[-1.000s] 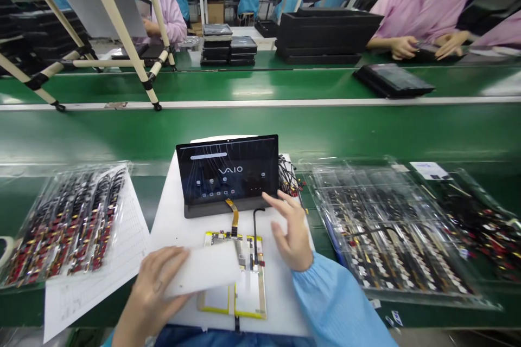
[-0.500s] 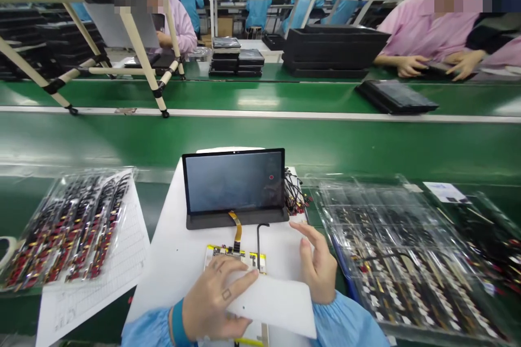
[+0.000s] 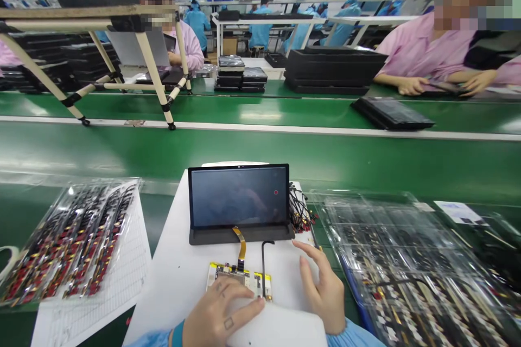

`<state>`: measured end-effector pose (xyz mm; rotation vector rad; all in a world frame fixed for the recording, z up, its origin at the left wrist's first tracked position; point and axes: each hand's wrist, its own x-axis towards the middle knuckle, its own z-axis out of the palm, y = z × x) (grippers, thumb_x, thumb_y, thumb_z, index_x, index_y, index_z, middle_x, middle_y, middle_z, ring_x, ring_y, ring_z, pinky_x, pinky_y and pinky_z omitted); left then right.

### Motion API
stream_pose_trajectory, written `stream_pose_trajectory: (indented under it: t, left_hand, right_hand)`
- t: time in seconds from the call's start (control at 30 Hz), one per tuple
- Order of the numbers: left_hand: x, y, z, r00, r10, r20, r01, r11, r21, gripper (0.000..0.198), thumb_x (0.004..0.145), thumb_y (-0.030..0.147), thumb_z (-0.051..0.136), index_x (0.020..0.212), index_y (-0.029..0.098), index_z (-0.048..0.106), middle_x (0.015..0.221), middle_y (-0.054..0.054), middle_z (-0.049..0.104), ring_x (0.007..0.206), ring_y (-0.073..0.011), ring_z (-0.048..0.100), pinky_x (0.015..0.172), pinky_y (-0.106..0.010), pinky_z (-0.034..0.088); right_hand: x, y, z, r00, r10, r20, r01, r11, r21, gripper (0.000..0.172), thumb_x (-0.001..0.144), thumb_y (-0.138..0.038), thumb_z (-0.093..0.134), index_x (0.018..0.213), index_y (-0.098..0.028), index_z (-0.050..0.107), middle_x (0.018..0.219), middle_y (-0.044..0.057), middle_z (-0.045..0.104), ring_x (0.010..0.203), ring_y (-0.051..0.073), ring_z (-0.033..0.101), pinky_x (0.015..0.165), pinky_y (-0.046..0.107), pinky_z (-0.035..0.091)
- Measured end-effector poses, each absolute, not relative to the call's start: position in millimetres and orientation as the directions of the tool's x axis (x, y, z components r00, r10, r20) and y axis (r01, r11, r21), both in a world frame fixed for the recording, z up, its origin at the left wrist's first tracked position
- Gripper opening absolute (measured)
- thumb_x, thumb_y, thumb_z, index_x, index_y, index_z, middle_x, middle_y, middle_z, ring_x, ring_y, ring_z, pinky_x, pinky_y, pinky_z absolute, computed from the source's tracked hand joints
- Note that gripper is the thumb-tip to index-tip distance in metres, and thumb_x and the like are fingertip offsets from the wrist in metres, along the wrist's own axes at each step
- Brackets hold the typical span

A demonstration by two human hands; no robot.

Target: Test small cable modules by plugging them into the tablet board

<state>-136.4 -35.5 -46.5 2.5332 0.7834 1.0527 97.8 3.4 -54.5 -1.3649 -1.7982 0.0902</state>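
A white flat panel [image 3: 277,328] lies at the bottom edge of the view, partly cut off and covering the lower part of a yellow-edged circuit board [image 3: 238,279]. My left hand [image 3: 220,312] holds the panel, its fingers across the top near the board. My right hand [image 3: 321,293] is near the panel's right edge, fingers apart and holding nothing. A gold ribbon cable [image 3: 241,245] links the board to a tablet [image 3: 240,198], which stands in a dark stand and shows a dark screen with a small red circle. A thin black cable [image 3: 264,265] runs beside the ribbon.
The tablet and board rest on a white work sheet [image 3: 163,287] over a green conveyor [image 3: 260,152]. A bag of red-and-black parts [image 3: 69,241] lies on a printed paper at left. A larger clear bag of parts [image 3: 407,276] lies at right. Co-workers sit across the belt.
The white panel has moved down toward me and off most of the board. The tablet's screen went from a VAIO home screen to dark with a red circle.
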Motion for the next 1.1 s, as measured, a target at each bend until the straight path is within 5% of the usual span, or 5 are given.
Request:
stream_pose_trajectory:
  t: [0.17, 0.43, 0.87, 1.1]
  left_hand:
    - [-140, -36, -44, 0.532, 0.563, 0.632, 0.358, -0.826, 0.434, 0.041, 0.093, 0.022, 0.04, 0.134, 0.018, 0.036, 0.093, -0.01, 0.062, 0.086, -0.0175, 0.059, 0.077, -0.031, 0.049]
    - [-142, -36, -35, 0.439, 0.536, 0.721, 0.314, -0.843, 0.436, 0.045, 0.096, 0.038, 0.026, 0.131, 0.015, 0.04, 0.088, -0.01, 0.061, 0.081, -0.0178, 0.058, 0.071, -0.032, 0.051]
    - [-146, -36, -37, 0.414, 0.55, 0.725, 0.338, -0.833, 0.438, 0.039, 0.095, 0.028, 0.031, 0.133, 0.019, 0.039, 0.085, -0.009, 0.064, 0.077, -0.0166, 0.063, 0.069, -0.03, 0.054]
    - [-146, -39, -54, 0.412, 0.554, 0.723, 0.386, -0.825, 0.413, 0.043, 0.092, 0.033, 0.041, 0.134, 0.02, 0.039, 0.086, -0.01, 0.064, 0.079, -0.0181, 0.063, 0.073, -0.032, 0.054]
  right_hand:
    - [95, 5, -53, -0.061, 0.791, 0.609, 0.753, 0.437, -0.492, 0.02, 0.092, -0.026, 0.039, 0.107, -0.022, 0.052, 0.095, 0.003, 0.062, 0.084, 0.018, 0.061, 0.072, 0.029, 0.051]
    - [90, 6, -50, -0.065, 0.777, 0.626, 0.748, 0.453, -0.485, 0.021, 0.092, -0.023, 0.039, 0.11, -0.022, 0.05, 0.097, 0.003, 0.061, 0.088, 0.017, 0.059, 0.075, 0.029, 0.05]
    - [55, 46, -40, -0.231, 0.713, 0.662, 0.726, 0.579, -0.37, 0.039, 0.092, -0.021, 0.038, 0.131, -0.026, 0.037, 0.116, 0.006, 0.053, 0.11, 0.023, 0.048, 0.085, 0.042, 0.046]
    - [55, 85, -30, -0.102, 0.703, 0.704, 0.785, 0.492, -0.378, 0.048, 0.093, -0.026, 0.037, 0.138, -0.021, 0.021, 0.13, 0.009, 0.042, 0.123, 0.027, 0.032, 0.095, 0.05, 0.036]
